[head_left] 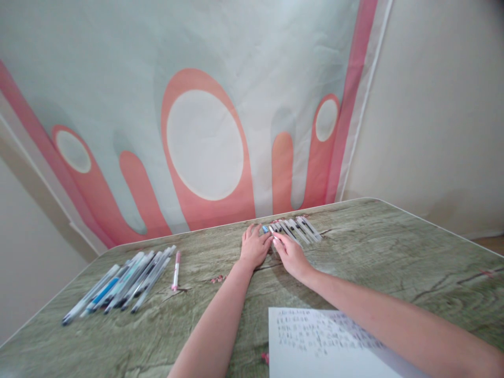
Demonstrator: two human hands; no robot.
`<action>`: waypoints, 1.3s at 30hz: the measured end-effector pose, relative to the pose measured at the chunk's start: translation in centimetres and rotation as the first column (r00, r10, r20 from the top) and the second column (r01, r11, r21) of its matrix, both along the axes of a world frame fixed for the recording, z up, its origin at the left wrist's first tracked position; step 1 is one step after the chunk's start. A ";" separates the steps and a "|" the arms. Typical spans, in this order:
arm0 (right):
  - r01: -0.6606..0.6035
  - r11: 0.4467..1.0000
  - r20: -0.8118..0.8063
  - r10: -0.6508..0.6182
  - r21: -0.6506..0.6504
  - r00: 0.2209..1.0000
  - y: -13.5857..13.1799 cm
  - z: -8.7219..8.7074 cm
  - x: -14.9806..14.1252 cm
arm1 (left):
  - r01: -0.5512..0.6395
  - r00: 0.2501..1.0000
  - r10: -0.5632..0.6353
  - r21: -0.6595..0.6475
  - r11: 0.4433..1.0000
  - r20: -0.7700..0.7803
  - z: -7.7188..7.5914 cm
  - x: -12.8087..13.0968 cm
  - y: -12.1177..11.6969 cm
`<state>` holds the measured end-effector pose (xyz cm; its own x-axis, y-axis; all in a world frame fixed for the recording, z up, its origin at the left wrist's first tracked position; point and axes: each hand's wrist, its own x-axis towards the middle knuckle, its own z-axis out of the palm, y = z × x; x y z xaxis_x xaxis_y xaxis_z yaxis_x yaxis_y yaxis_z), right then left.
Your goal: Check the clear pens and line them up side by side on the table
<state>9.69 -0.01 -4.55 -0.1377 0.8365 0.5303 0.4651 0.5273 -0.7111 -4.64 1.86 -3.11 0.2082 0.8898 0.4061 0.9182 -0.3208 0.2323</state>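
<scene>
My left hand (254, 245) lies palm down near the far edge of the table, its fingers stretched out. Just to its right, my right hand (290, 254) is closed, with thumb and fingers around a white pen (271, 229) whose end shows past the fingertips. A pen with a blue end (265, 229) shows between the two hands; whether my left hand touches it I cannot tell. A row of clear pens (303, 229) lies side by side on the right of my hands, with dark parts visible in several. My right hand hides the near ends of some.
A loose bunch of pens (129, 281) lies at the left, some blue. Beside it is a pink and white pen (176, 270). A sheet of paper with writing (311, 352) lies in front, partly under my right forearm. The wood-patterned table (374, 262) meets a wall hanging (208, 42).
</scene>
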 end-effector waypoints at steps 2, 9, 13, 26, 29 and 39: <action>-0.006 1.000 0.000 0.006 -0.002 1.000 -0.1 0.1 0.0 | -0.002 1.000 0.002 0.001 1.000 0.005 -0.1 0.0 0.1; -0.008 1.000 0.003 0.008 -0.024 1.000 0.0 0.1 0.0 | 0.010 1.000 -0.010 0.028 1.000 0.007 -0.7 -0.3 0.6; -0.016 1.000 -0.004 0.016 -0.025 1.000 0.1 0.0 0.0 | 0.010 1.000 -0.010 0.032 0.999 0.009 -0.8 -0.3 0.7; 0.001 0.998 -0.018 -0.002 -0.055 1.000 -0.3 0.3 -0.1 | 0.015 0.999 -0.016 0.034 0.999 0.041 -0.7 -0.4 0.9; 0.013 0.997 0.021 -0.012 -0.072 1.000 -0.3 0.3 0.0 | 0.047 0.998 -0.047 0.015 0.999 0.039 -1.0 -0.6 1.2; 0.025 1.000 0.243 -0.021 -0.014 0.970 -0.9 0.5 0.2 | -0.092 0.993 0.091 0.003 0.996 0.071 -1.3 -1.0 1.3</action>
